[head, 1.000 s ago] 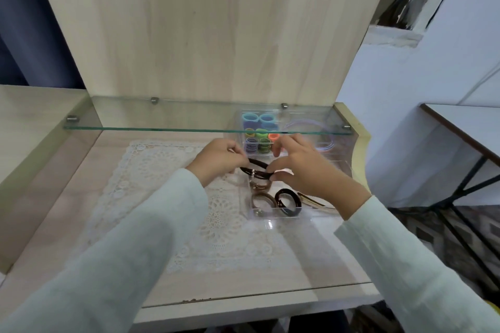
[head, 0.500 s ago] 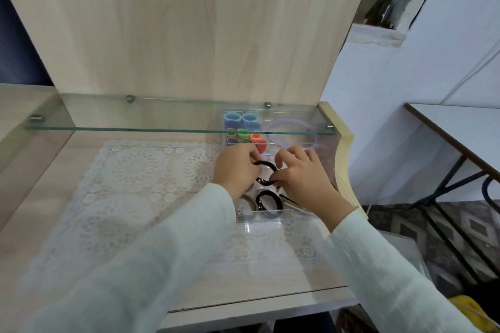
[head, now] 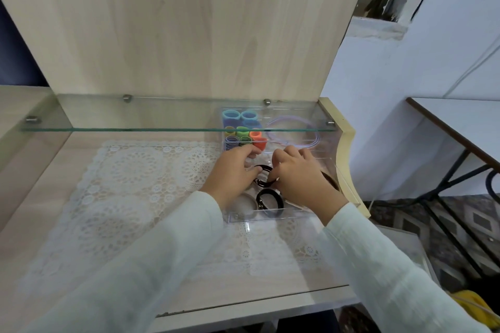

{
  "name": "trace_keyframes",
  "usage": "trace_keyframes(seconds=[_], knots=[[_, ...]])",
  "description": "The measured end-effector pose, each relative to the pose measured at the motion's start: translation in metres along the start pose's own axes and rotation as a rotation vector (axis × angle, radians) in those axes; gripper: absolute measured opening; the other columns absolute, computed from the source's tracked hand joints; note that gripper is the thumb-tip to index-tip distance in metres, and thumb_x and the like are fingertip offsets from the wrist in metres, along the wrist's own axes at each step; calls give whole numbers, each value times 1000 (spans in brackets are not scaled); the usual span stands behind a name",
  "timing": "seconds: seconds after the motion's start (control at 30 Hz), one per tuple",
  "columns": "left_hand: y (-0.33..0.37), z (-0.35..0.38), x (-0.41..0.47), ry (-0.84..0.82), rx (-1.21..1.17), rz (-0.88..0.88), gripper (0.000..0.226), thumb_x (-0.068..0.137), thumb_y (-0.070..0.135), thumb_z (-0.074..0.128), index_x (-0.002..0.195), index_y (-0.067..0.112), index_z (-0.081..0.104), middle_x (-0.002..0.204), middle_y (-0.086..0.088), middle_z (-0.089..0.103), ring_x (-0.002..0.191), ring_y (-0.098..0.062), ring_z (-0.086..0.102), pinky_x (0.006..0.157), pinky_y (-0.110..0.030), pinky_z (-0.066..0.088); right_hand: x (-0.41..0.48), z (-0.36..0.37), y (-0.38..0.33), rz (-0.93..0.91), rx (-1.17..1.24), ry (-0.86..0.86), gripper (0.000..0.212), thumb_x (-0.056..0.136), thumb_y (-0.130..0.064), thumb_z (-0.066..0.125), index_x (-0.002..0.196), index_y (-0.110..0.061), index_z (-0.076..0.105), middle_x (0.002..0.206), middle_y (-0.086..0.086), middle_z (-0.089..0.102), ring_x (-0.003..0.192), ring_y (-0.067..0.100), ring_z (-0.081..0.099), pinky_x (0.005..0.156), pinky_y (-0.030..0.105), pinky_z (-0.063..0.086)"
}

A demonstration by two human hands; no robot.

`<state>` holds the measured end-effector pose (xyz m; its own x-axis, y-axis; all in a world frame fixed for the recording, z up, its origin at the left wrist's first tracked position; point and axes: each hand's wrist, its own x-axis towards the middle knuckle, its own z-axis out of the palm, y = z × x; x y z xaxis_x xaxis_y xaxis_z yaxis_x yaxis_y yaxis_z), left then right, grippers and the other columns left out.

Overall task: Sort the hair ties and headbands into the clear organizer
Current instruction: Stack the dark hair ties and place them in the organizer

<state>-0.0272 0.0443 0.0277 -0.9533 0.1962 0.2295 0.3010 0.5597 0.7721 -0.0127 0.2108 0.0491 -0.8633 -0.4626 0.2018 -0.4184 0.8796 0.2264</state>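
The clear organizer (head: pixel 273 217) sits at the right of the desk, partly under a glass shelf. Its far compartments hold several colourful hair ties (head: pixel 244 134) and pale purple headbands (head: pixel 293 132). My left hand (head: pixel 232 174) and my right hand (head: pixel 300 177) both pinch a dark brown hair tie (head: pixel 263 176) with a metal clasp, low in a middle compartment. Nearer me in the organizer lie a black hair tie (head: pixel 270 201) and a clear ring-shaped one (head: pixel 247 204).
A white lace mat (head: pixel 130 197) covers the wooden desk. The glass shelf (head: pixel 135 116) juts out above the organizer's far half. A cream side panel (head: pixel 349 149) bounds the desk on the right; a dark-framed table (head: pixel 457 127) stands beyond.
Both hands have lowered the brown hair tie down into the organizer, and it now sits curled into a loop. The camera has shifted slightly left and closer.
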Motion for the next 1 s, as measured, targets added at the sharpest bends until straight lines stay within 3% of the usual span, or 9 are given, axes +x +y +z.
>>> trace_keyframes(seconds=[0.23,0.4,0.63,0.8,1.0], knots=[[-10,-13,-11,-20,244,118,26,91,13,56,112,24,69,111,8,70,101,-13,62,88,-35,51,2,-10,-2,10,-24,-151,20,88,-32,60,104,-38,71,115,-5,50,114,25,39,92,39,28],[-6,-16,-15,-1,513,247,35,83,24,40,100,30,70,100,13,72,98,-11,63,90,-36,36,2,-15,-4,6,-11,-184,22,90,-32,59,107,-39,70,117,-5,50,115,25,38,93,38,29],[-7,-16,-15,-3,508,227,40,81,29,33,97,33,69,105,19,69,100,-5,59,93,-35,25,1,-17,-1,-1,22,-226,30,90,-22,58,111,-41,67,123,-6,50,117,24,38,96,39,30],[-12,-19,-21,-4,462,201,37,81,27,32,93,34,66,101,22,66,99,-2,56,93,-32,22,-2,-24,12,90,253,-250,43,84,-8,53,112,-38,65,125,-8,51,119,19,38,98,37,29],[-16,-23,-28,-51,433,236,37,86,31,32,94,35,67,108,26,64,108,2,53,94,-30,18,0,-13,24,228,415,-227,30,89,-18,56,112,-36,65,126,-10,58,119,19,45,103,39,34]])
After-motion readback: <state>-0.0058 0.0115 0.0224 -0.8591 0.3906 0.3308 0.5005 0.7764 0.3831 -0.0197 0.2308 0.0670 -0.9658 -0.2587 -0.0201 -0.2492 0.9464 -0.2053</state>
